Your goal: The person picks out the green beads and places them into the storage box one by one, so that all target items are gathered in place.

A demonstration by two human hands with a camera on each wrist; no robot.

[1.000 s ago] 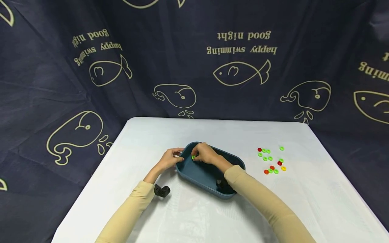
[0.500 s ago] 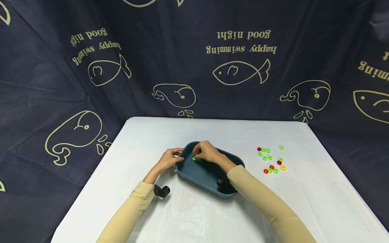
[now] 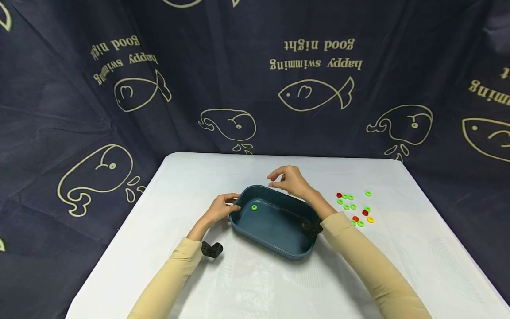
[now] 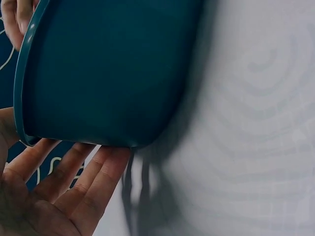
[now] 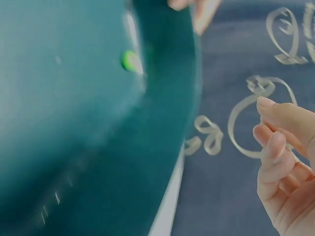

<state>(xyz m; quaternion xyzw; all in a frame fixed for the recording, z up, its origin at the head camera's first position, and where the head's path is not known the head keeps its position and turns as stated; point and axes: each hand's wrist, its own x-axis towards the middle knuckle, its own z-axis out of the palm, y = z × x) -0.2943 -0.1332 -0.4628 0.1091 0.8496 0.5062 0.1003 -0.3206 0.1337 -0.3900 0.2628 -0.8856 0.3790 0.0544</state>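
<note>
One green ring (image 3: 254, 207) is seen, in the head view, on the floor of the bin (image 3: 275, 228); the bin's left end is pinched by the left hand (image 3: 217, 211); the right hand (image 3: 292, 181) is poised, loosely bent, by the far rim; small pieces (image 3: 353, 207) are scattered to the right. In the left wrist view, the bin's outside is touched by spread fingers (image 4: 104, 181); in the right wrist view, the ring is blurred.

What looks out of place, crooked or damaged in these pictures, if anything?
The dark cloth behind the table looks odd: its printed words are upside down. The blue bin is turned at an angle to the table's edges. Small coloured pieces lie scattered beside it. I see no clear damage.
</note>
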